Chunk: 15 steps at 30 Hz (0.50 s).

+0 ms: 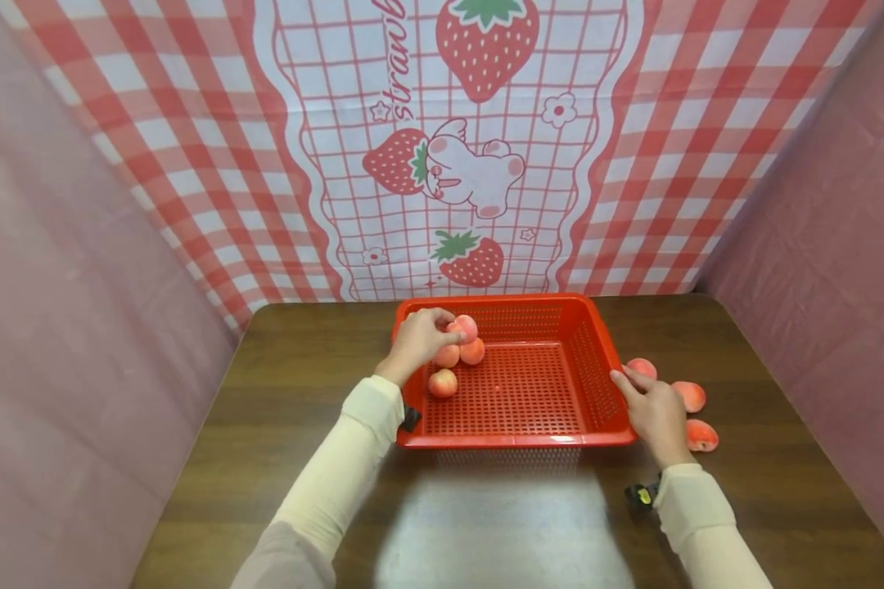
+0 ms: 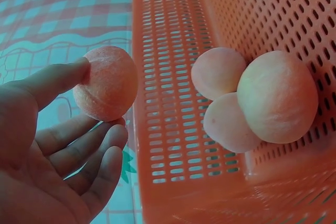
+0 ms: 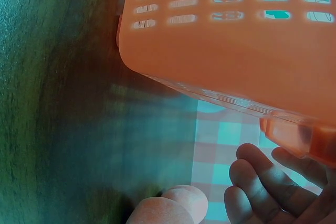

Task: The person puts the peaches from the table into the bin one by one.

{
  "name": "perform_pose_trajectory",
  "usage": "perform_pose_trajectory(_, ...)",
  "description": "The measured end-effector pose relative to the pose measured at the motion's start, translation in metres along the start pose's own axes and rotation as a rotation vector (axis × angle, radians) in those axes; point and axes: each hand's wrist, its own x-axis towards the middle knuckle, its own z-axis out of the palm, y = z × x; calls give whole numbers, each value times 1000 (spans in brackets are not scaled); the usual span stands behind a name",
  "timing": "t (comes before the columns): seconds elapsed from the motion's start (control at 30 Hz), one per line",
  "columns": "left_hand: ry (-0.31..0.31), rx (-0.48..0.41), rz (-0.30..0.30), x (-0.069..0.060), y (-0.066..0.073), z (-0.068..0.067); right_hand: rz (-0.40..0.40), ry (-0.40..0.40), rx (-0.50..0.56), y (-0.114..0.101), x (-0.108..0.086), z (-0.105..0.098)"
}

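Observation:
A peach [image 2: 106, 83] is pinched between the thumb and fingertips of my left hand [image 1: 421, 337], above the back left of a red plastic basket [image 1: 530, 440]. Inside the basket, other peaches [image 2: 278, 97] sit at its left end, two touching and one nearer the front in the head view. My right hand [image 1: 657, 413] holds the basket's right rim, thumb on top and fingers [image 3: 265, 174] beneath the lip on the outer side. Its thumb is hidden in the right wrist view.
Three more peaches [image 1: 688, 396] lie on the wooden table [image 1: 287, 393] to the right of the basket, close to my right hand. A checked strawberry-print cloth [image 1: 479, 147] hangs behind the table, and pink cloth [image 1: 818, 204] covers both sides.

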Motion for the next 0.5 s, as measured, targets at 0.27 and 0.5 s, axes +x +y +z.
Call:
perform_pose_trajectory(0.27, -63, 24, 20, 0, -3, 9, -9, -1, -9, -1, 1, -1)
perform_pose_trajectory(0.5, -111, 132, 65, -3, -4, 17, -12, 13, -14, 1, 1, 0)
